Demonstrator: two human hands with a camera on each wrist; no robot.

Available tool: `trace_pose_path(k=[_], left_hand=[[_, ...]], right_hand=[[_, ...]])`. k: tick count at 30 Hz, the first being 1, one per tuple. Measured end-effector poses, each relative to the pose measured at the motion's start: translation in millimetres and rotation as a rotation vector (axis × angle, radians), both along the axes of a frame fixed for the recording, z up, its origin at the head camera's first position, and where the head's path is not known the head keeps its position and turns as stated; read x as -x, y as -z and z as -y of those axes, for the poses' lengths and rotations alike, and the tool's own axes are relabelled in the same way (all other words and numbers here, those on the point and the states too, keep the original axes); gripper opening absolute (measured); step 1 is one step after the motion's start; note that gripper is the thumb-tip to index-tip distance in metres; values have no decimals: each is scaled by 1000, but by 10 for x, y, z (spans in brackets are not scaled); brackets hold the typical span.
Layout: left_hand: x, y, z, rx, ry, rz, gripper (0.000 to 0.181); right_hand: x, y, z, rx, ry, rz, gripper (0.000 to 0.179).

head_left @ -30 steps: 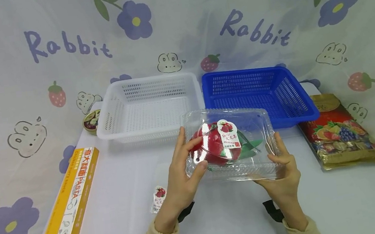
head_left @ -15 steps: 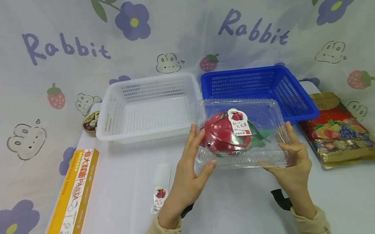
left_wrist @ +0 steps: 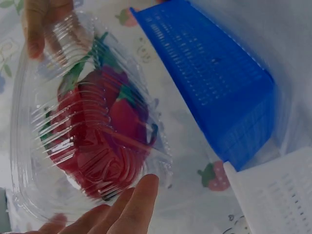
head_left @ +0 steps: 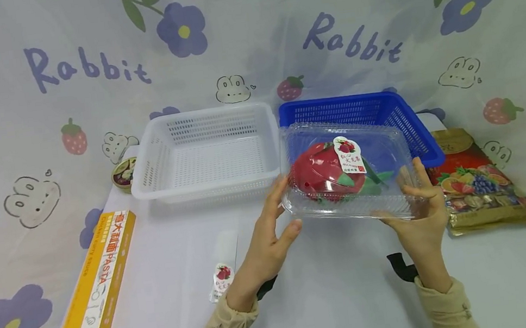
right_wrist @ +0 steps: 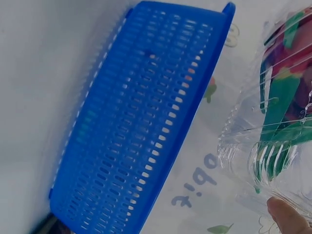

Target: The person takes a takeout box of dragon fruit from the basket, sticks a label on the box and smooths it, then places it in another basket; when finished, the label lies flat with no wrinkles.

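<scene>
A clear plastic clamshell box (head_left: pixel 318 209) with red fruit printing and a white label (head_left: pixel 349 156) is held up, slightly tilted, in front of the blue basket (head_left: pixel 416 129). My right hand (head_left: pixel 419 216) grips its right end between thumb and fingers. At the box's left end is my left hand (head_left: pixel 265 240), fingers fairly straight along the side and thumb apart from it. In the left wrist view the left fingers (left_wrist: pixel 141 202) lie close beside the box; whether they touch it I cannot tell. Only the right thumb (right_wrist: pixel 287 217) shows in the right wrist view.
A white basket (head_left: pixel 209 188) stands left of the blue one. A yellow pasta box (head_left: pixel 93 289) lies at left, a round tin (head_left: pixel 124 175) behind it. A label strip (head_left: pixel 223 275) lies on the table. At right is a red and gold fruit-printed bag (head_left: pixel 482 181).
Both hands and the clear box have moved right and away from me, toward the blue basket. The left fingers have slid from the box's top to its left edge.
</scene>
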State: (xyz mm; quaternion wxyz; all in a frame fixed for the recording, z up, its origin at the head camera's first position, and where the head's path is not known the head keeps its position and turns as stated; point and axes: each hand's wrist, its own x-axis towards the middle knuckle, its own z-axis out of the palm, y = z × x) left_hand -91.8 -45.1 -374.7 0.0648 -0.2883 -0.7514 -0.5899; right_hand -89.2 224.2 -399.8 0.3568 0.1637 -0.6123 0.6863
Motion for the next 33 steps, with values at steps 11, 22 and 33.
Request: trace_pose_path(k=[11, 22, 33], left_hand=[[72, 36, -41, 29, 36, 24, 69], [101, 75, -149, 32, 62, 63, 77], [216, 209, -250, 71, 39, 163, 69]], right_hand=[[110, -53, -91, -26, 45, 46, 54], [297, -193, -224, -27, 71, 114, 52], [458, -245, -319, -112, 196, 118, 60]])
